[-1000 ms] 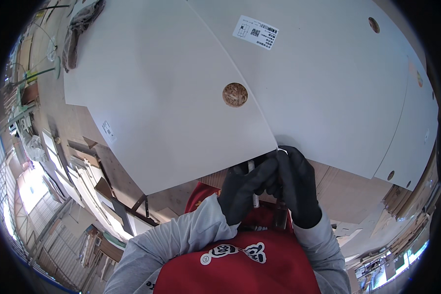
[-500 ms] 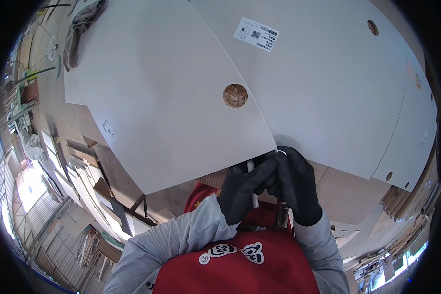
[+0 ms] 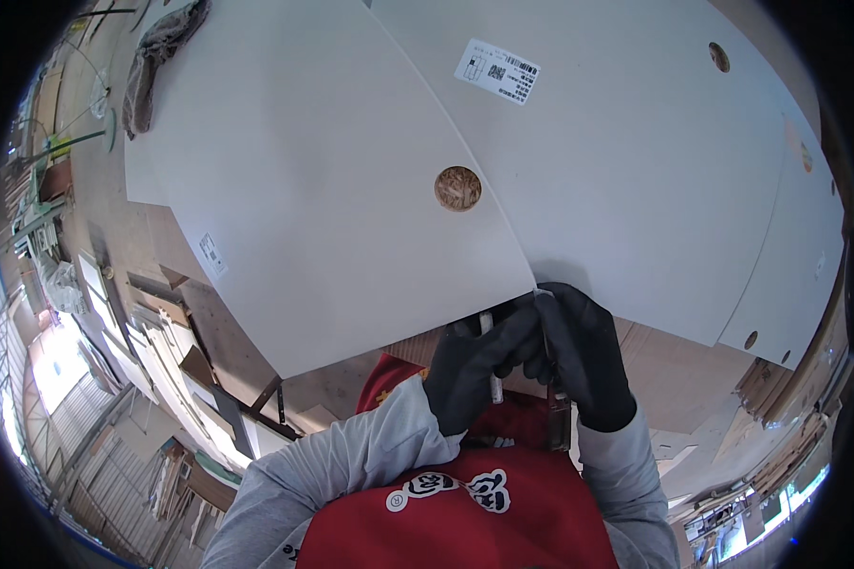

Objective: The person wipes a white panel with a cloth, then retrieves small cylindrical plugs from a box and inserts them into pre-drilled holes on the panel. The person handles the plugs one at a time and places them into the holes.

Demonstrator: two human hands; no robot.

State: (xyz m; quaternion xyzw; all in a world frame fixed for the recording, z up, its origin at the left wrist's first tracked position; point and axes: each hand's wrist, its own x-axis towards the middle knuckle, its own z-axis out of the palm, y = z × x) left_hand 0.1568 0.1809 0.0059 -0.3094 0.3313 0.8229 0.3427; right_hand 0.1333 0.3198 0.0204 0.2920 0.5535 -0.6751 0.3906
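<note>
Both my hands wear black gloves and meet at the near corner of a pale board (image 3: 380, 237), just in front of me. My left hand (image 3: 470, 365) is closed around a thin whitish stick (image 3: 496, 389), which sticks out above and below the fingers. Beside it, my right hand (image 3: 588, 356) is closed, with its fingertips at the board's corner. Below the right fingers shows a narrow dark, partly shiny object (image 3: 560, 417), too unclear to name. The inner fingers of both hands overlap and hide what lies between them.
A second pale board (image 3: 636, 190) lies to the right, bearing a white printed label (image 3: 497, 72). Round holes show raw chipboard (image 3: 458, 190). A grey-brown cloth (image 3: 152, 66) rests at the far left. Stacked panels (image 3: 166, 341) stand on the left.
My right hand has shifted slightly right and down, and the dark object below it has moved rightward. My left hand has barely moved and still grips the stick.
</note>
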